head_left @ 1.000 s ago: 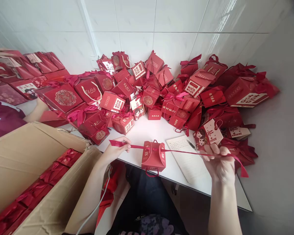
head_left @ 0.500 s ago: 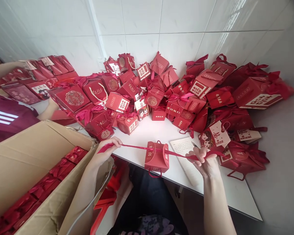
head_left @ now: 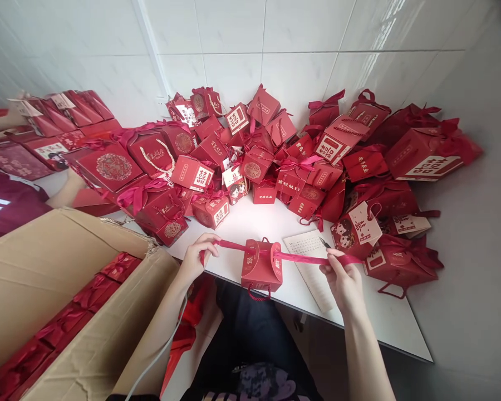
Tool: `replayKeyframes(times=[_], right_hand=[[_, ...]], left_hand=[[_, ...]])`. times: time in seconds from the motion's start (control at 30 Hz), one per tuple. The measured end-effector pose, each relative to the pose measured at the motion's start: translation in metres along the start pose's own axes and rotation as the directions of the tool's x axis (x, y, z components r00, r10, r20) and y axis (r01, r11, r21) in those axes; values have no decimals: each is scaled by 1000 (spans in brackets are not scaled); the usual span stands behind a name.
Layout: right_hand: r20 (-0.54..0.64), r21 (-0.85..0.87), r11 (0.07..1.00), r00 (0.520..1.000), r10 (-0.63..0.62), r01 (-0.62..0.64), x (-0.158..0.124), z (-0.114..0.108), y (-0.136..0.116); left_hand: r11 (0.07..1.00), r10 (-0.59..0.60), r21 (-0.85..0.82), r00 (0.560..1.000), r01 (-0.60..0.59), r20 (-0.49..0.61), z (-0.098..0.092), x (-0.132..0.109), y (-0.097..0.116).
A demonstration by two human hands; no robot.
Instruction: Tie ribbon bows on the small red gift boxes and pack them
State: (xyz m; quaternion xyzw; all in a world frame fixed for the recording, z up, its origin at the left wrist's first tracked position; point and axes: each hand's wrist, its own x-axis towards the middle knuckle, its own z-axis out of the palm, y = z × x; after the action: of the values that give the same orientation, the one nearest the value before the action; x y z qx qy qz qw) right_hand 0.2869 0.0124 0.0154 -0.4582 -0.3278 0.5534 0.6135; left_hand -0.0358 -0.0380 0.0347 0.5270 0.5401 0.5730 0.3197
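A small red gift box (head_left: 262, 273) with twisted cord handles stands upright at the table's near edge. A red ribbon (head_left: 303, 258) runs through its top and stretches out to both sides. My left hand (head_left: 198, 257) pinches the ribbon's left end, to the left of the box. On the other side, my right hand (head_left: 343, 278) grips the right part between thumb and fingers, and a tail of ribbon trails past it. Neither hand touches the box itself. Under my right hand lies an open notebook (head_left: 307, 262) with handwriting and a pen (head_left: 324, 243) on it.
Many red gift boxes (head_left: 256, 164) are heaped along the wall across the white table (head_left: 237, 223). A cardboard carton (head_left: 87, 328) holding rows of ribboned red boxes stands at left. Beyond it, another person's maroon sleeve (head_left: 12, 197) and hands are among more boxes.
Both hands have shifted their hold on the ribbon, the right hand turning so its fingers pinch from above. The ribbon now lies flatter and wider. The whole view has shifted slightly.
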Motion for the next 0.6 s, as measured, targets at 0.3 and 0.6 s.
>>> replayKeyframes(times=[0.3,0.6], right_hand=[[-45,70,978,980,-194,197,-1,13,-25],[423,52,960,865,-270,274,-1,68,-69]], left_hand=[[927,-80,-375,964,-22,-254,-8,6,0],[816,34,-576,999,-41,-22,16,44,63]])
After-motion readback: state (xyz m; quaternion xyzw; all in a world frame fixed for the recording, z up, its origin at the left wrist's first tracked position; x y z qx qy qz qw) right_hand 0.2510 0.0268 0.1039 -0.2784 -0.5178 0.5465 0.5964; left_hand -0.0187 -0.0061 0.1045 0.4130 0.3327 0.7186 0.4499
